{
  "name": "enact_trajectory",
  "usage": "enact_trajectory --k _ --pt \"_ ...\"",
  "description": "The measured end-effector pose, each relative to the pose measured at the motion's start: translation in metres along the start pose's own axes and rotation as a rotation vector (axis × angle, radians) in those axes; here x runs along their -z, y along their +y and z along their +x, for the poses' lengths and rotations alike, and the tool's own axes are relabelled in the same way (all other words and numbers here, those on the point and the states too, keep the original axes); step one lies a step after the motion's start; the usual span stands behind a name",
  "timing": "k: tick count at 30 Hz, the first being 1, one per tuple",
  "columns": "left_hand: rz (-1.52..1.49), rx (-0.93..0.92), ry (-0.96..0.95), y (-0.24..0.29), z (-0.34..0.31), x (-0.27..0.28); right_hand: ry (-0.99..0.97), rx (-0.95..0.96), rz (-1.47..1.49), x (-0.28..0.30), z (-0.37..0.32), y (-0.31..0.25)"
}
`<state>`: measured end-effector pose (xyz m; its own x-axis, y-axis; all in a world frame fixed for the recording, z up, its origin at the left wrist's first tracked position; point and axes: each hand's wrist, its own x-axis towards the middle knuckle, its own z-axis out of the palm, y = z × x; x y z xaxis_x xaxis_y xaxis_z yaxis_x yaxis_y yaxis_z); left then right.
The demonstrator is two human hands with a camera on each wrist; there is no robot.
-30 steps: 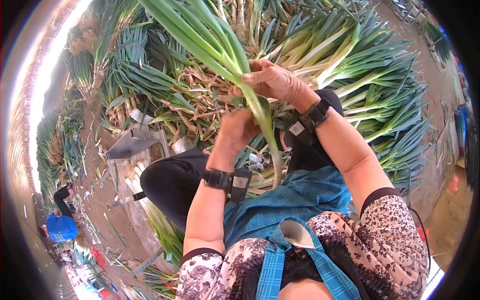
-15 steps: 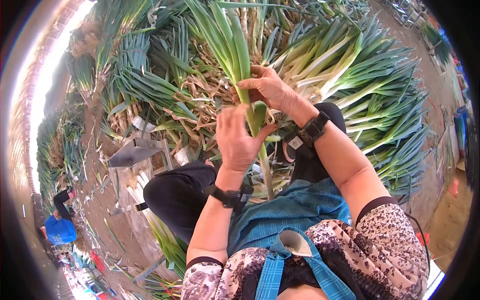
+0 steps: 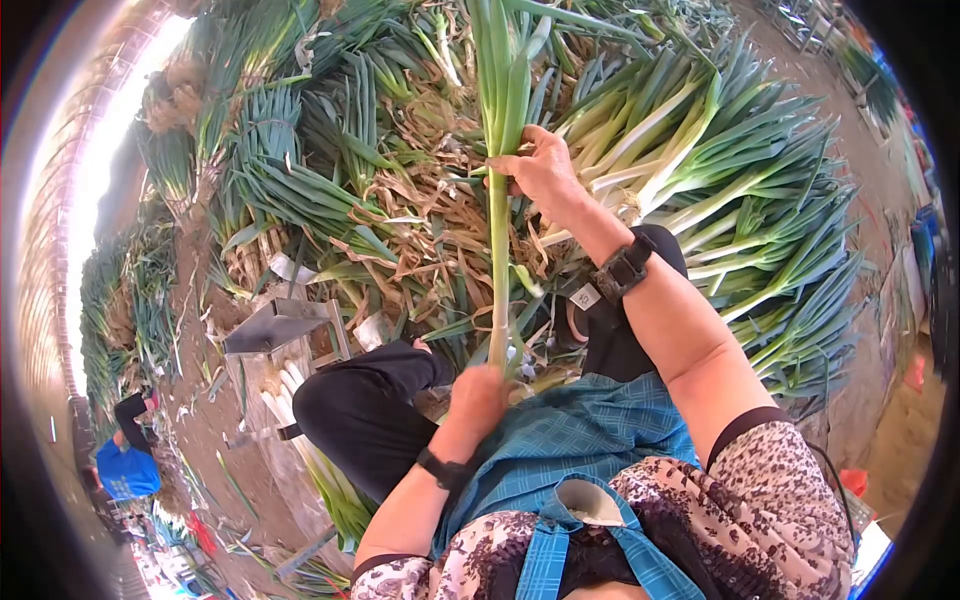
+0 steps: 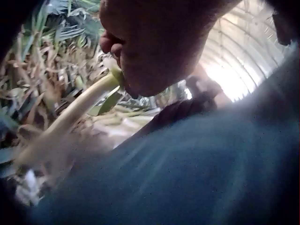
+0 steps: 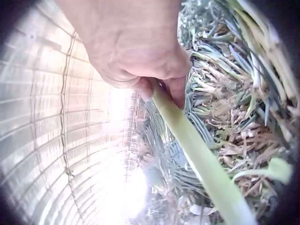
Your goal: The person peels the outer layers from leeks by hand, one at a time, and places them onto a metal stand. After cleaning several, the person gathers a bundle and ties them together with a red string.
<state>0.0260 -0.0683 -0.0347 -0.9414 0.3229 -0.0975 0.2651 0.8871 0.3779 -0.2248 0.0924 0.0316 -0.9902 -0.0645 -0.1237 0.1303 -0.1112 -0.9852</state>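
Note:
A large green onion (image 3: 499,240) stands upright in the head view, green leaves up and pale stalk down toward the apron. My right hand (image 3: 545,175) pinches the stalk just below the leaves between thumb and fingers. In the right wrist view, those fingers (image 5: 173,89) grip the stalk from above. My left hand (image 3: 478,398) is curled at the stalk's lower end, over the apron. The left wrist view shows its curled fingers (image 4: 115,49) at a pale green onion end; the hand hides most of that hold. A small peeled strip (image 3: 527,281) hangs beside the stalk.
A heap of green onions (image 3: 760,200) lies fanned out at the right. Dry peelings (image 3: 425,225) cover the ground ahead. Tied bundles (image 3: 270,130) lie at the left, near a metal stand (image 3: 275,327). A person in blue (image 3: 127,465) is farther off at left.
My left hand has moved from mid-stalk, where its thumb was spread, down to the stalk's lower end. The green onion has swung from leaning left to upright. My right hand stays below the leaves.

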Motion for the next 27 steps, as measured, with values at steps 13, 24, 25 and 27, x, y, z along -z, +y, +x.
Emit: enact_trajectory --k 13,24,25,27 --pt "-0.937 0.361 0.216 0.007 0.125 0.097 -0.15 -0.051 0.356 0.013 -0.02 -0.021" --pt "-1.675 0.484 0.16 0.009 0.165 0.105 -0.162 0.031 0.249 0.004 -0.021 -0.012" --pt "-1.815 0.462 0.139 0.011 0.169 0.098 -0.201 0.008 0.241 0.006 -0.023 -0.014" --pt "-1.986 0.496 0.146 0.012 0.171 0.084 -0.217 -0.024 0.22 0.009 -0.027 -0.017"
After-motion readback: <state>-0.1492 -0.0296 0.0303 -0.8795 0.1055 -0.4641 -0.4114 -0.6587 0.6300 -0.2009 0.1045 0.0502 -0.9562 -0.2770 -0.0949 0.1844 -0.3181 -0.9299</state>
